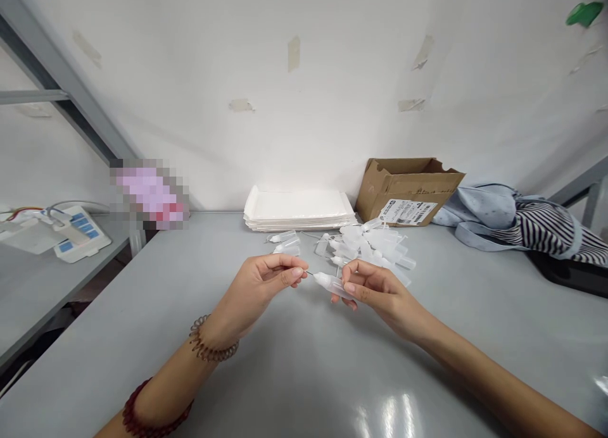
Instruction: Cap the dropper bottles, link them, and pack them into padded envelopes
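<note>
A translucent white plastic bottle with a thin dark needle-like tip lies between my right thumb and fingers, its tip pointing left. My right hand is closed round the bottle's body. My left hand pinches at the end of the thin tip; whether it holds the tip itself or a small piece on it is too small to tell. Just behind my hands, a loose pile of similar translucent bottles lies on the grey table, with a couple more bottles to the left of it.
A stack of white padded envelopes lies against the wall. Right of it stands an open cardboard box with a label. Light blue and striped cloth lies at the far right. A white device sits on another surface at the left.
</note>
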Tool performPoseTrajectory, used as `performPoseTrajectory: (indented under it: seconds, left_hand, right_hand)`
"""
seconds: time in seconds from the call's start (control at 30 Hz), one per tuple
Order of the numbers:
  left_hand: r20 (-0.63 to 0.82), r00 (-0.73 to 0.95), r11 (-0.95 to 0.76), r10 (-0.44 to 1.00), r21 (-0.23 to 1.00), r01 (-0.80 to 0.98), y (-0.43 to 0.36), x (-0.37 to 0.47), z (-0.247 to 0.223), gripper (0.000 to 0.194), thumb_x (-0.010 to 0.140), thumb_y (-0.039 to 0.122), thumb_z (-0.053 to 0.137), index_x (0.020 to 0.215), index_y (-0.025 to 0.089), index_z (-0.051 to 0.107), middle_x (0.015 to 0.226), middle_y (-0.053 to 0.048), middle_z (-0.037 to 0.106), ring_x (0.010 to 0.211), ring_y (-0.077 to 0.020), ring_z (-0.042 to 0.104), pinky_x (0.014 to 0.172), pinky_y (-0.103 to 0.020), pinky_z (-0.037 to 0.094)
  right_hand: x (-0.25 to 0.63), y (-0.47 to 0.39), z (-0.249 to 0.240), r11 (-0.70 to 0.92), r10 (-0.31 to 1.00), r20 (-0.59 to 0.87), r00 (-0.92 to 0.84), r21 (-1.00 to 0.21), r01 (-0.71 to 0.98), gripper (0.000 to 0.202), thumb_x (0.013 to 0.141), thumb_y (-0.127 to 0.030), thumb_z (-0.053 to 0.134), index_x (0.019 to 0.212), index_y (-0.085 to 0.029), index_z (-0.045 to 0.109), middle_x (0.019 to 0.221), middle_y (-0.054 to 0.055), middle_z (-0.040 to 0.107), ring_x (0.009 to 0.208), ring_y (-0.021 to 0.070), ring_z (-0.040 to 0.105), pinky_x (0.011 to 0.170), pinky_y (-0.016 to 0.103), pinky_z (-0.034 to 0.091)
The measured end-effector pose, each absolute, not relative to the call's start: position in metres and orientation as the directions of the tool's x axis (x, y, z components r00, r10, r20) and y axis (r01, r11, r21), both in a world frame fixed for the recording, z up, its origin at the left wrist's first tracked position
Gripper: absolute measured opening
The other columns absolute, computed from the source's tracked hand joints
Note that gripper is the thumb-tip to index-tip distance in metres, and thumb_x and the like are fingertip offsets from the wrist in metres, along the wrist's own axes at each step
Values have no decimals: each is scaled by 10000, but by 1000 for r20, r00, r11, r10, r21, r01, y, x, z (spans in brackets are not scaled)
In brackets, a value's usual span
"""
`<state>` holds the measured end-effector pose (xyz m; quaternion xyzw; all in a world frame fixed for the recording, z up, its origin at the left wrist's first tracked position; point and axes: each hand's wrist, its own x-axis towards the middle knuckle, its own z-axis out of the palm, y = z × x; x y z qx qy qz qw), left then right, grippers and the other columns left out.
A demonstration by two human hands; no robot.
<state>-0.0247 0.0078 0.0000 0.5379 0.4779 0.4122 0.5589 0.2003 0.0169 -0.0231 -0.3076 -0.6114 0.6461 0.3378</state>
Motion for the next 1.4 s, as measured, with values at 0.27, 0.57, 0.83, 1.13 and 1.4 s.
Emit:
performPoseTrajectory:
  seconds: [0.27,0.57,0.83,1.13,1.4]
  left_hand:
    - [-48,192,7,980,978,210,6,-25,1,194,797,362,623,871,197,694,837,-36,676,833,-187,598,775,-300,472]
    - [77,176,-137,981,924,357,5,-20,-1,179,824,340,567,851,196,670,862,-40,674,805,-195,595,720,-286,460]
    - [127,188,-192,974,902,386,4,-17,-4,164,851,297,534,845,191,660,842,-36,667,799,-184,581,730,-283,443]
    - [107,182,-164,977,927,336,4,-16,-4,170,839,303,559,850,177,672,830,-32,664,791,-171,587,739,-267,460]
    - [25,175,-82,984,943,324,5,-15,-7,204,818,344,572,846,166,670,814,-38,659,775,-180,579,664,-264,464]
  right_hand:
    - [199,16,-21,-11,820,6,-573,-1000,-26,204,877,-373,553,806,-189,502,790,26,638,641,118,467,650,276,350]
    - [199,14,-22,71,849,9,-528,-993,97,212,900,-392,508,817,-197,508,808,28,642,699,140,488,652,278,357]
    - [197,12,-22,72,858,-2,-514,-990,124,214,896,-392,511,808,-197,506,803,27,637,699,142,489,644,277,363]
    - [197,9,-22,76,857,6,-515,-990,116,224,894,-396,516,800,-194,497,779,15,612,657,126,456,625,272,356]
    - [194,9,-22,65,863,-6,-505,-990,122,219,892,-396,517,807,-195,499,788,21,621,673,130,476,621,262,366]
